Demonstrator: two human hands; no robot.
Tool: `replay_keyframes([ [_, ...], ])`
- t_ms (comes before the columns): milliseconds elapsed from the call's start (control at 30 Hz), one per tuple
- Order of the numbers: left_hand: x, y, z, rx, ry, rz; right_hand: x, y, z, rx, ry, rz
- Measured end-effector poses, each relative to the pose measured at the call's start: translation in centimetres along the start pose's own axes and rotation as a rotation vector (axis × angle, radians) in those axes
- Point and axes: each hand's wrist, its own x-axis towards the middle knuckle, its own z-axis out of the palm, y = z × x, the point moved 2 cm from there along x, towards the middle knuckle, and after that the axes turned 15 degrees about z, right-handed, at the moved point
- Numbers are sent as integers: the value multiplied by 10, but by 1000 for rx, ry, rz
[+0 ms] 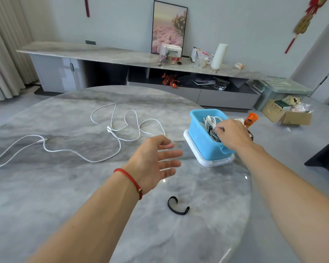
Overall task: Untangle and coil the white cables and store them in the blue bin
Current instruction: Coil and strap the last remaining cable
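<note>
A blue bin (pixel 201 137) sits on its white lid at the right of the round marble table. Inside it lies a coiled white cable (pixel 210 121). My right hand (pixel 232 134) is over the bin, its fingers pinching that coil. My left hand (pixel 158 158) hovers above the table left of the bin, fingers straight and spread, holding nothing. A loose white cable (pixel 120 147) sprawls in loops over the left and middle of the table.
A black strap (pixel 177 205) lies on the table near me. An orange tube (pixel 251 119) stands behind the bin. The round table's edge (pixel 249 179) curves close on the right. A long cabinet, a storage box and a cardboard box stand beyond.
</note>
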Motion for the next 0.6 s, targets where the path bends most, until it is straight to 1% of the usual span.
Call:
replay_keyframes([
  [67,1,1,-7,-3,41,5,0,-2,-2,-110,-114,-17],
  [100,2,2,-9,5,53,8,0,-5,-8,-153,-138,-20],
  [167,3,1,-17,44,103,26,-3,-20,-20,-228,-105,-24],
  [200,4,1,-22,67,145,37,-8,-31,-24,-226,-42,-36],
  [267,7,1,-33,106,247,66,-24,-55,-20,-66,51,-79],
  [300,9,1,-43,116,310,93,-35,-72,-12,53,32,-119],
  [367,14,0,-64,146,455,146,-57,-105,9,196,-117,-208],
  [433,19,-3,-91,193,586,191,-81,-141,37,187,-254,-325],
  [500,19,-5,-121,257,698,227,-106,-180,69,148,-325,-465],
  [567,12,-5,-144,364,768,232,-128,-218,100,128,-399,-591],
  [600,7,-3,-156,427,786,232,-139,-236,112,129,-458,-622],
])
